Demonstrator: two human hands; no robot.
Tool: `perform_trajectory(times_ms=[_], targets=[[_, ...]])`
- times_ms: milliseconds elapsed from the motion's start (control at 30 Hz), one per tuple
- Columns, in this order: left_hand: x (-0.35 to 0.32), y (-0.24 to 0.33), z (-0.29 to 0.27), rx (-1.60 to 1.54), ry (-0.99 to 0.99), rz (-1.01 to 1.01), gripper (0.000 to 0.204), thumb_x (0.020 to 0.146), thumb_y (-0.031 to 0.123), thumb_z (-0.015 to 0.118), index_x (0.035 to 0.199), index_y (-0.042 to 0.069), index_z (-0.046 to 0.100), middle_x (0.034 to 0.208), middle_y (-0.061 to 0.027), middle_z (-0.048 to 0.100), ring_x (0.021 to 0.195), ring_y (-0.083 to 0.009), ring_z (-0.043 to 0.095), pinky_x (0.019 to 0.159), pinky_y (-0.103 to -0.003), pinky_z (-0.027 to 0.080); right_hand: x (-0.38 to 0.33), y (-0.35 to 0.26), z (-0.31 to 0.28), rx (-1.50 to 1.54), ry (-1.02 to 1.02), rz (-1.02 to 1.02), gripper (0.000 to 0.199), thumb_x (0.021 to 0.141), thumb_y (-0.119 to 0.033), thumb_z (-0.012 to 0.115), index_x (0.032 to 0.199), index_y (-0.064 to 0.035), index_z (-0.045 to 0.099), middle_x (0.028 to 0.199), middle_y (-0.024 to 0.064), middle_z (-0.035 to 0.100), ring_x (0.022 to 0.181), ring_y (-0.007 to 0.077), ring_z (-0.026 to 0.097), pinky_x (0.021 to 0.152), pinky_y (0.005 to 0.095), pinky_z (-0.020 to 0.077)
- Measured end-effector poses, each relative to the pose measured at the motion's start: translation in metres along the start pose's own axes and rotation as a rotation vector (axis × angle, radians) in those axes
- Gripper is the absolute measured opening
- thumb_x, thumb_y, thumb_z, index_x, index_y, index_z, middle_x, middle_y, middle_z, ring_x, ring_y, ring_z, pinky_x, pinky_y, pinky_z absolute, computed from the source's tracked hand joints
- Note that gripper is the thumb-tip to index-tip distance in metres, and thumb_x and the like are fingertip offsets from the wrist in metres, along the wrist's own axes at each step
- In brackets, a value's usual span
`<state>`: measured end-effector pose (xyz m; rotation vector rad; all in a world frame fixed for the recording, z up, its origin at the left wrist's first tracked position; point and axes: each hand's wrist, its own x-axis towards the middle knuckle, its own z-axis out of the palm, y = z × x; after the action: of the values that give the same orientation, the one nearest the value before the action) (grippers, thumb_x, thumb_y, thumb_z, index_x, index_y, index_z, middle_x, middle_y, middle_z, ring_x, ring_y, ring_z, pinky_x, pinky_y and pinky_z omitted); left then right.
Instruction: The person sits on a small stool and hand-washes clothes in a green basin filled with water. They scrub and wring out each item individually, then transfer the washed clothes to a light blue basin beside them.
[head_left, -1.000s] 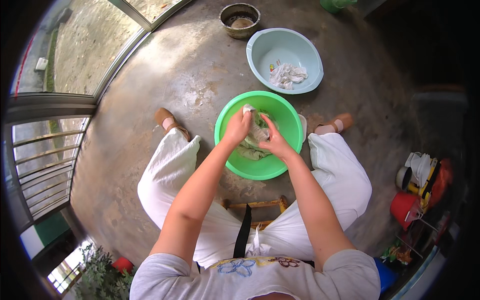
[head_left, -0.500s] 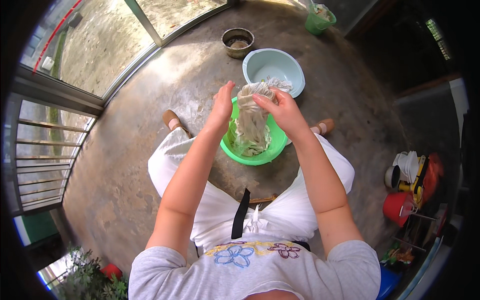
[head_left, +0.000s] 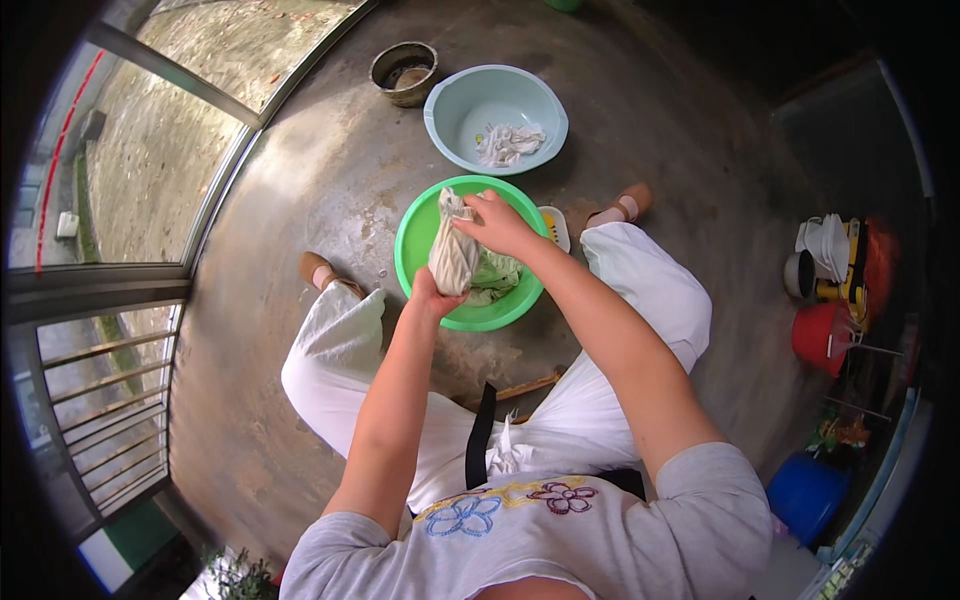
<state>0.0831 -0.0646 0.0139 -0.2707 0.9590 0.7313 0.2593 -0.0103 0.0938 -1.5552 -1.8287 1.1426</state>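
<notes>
A wet, off-white cloth [head_left: 454, 258] hangs bunched over the green basin [head_left: 410, 235] between my feet. My left hand [head_left: 436, 294] is closed around its lower end. Higher up, my right hand [head_left: 497, 222] grips the cloth near its top. Beneath them, a pale green cloth [head_left: 496, 277] lies in the basin, partly hidden by my hands and the held cloth. Just beyond is a light blue basin [head_left: 455, 130] with crumpled white cloth [head_left: 511, 144] in it.
A dark, worn metal pot [head_left: 404, 75] stands left of the blue basin. A white and yellow object [head_left: 555, 228] touches the green basin's right side. Off to the right are a red bucket [head_left: 820, 338] and a blue container [head_left: 806, 497]. A barred window [head_left: 105, 385] is at left.
My left hand was apart from the cloth with fingers stretched; now it grips the lower end. The cloth, earlier hanging into the green basin, is gathered into a bundle. The view has shifted.
</notes>
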Motion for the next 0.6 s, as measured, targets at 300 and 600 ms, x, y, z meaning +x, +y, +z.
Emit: perform_trajectory(times_ms=[300,600], targets=[[0.028,0.013,0.004,0.018,0.121,-0.013,0.042,0.087,0.051,0.05,0.114,0.019,0.058,0.105,-0.0005,0.064,0.091,-0.0191,0.06,0.077,-0.039,0.044,0.056,0.2,-0.029,0.139,0.697,0.259,0.015,0.084,-0.019,0.063,0.091,-0.0056,0.064,0.072,0.0084,0.065,0.066,0.0237,0.063,0.062,0.0345,0.05],[0.053,-0.002,0.007,0.072,0.226,-0.076,0.031,0.088,0.03,0.051,0.11,0.009,0.057,0.102,-0.0065,0.063,0.092,-0.0225,0.06,0.072,-0.043,0.048,-0.005,0.33,0.076,-0.392,0.192,0.591,0.038,0.076,-0.014,0.069,0.111,-0.0084,0.054,0.11,0.0108,0.048,0.099,0.0299,0.057,0.08,0.0398,0.0499]])
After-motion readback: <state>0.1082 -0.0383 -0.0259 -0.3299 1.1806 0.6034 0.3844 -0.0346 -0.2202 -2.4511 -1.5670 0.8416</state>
